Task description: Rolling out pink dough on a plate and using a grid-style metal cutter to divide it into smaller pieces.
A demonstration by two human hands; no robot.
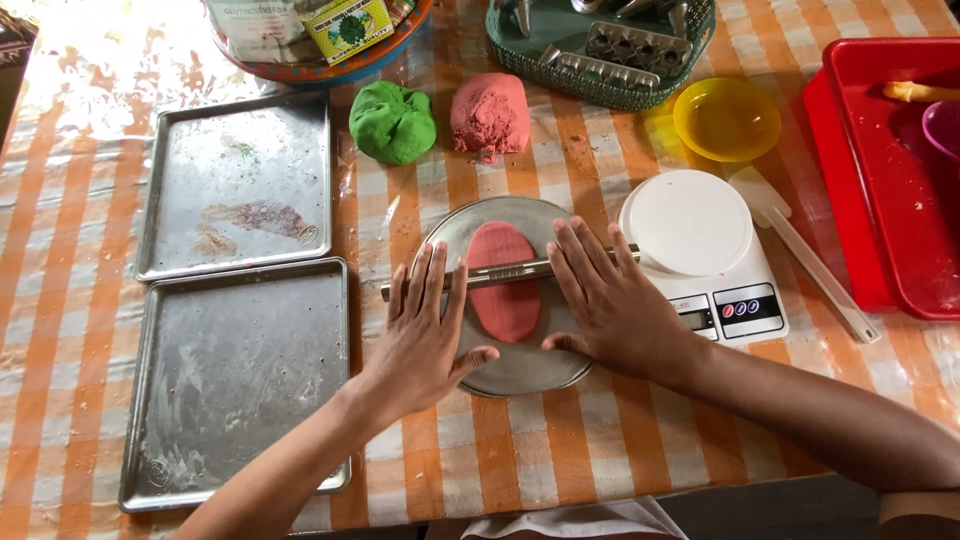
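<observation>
A flattened oval of pink dough (505, 290) lies on a round metal plate (520, 368) in the middle of the table. A thin metal rolling pin (508, 272) rests across the dough. My left hand (425, 335) presses flat on the pin's left part, fingers spread. My right hand (610, 300) presses flat on its right part. A green dough ball (392, 122) and a pink dough lump (490, 113) sit behind the plate.
Two metal baking trays (235, 185) (240, 385) lie at the left. A white kitchen scale (700, 250), a white spatula (800, 250), a yellow bowl (727, 118) and a red tray (885, 170) are at the right. A green basket of metal tools (600, 50) stands at the back.
</observation>
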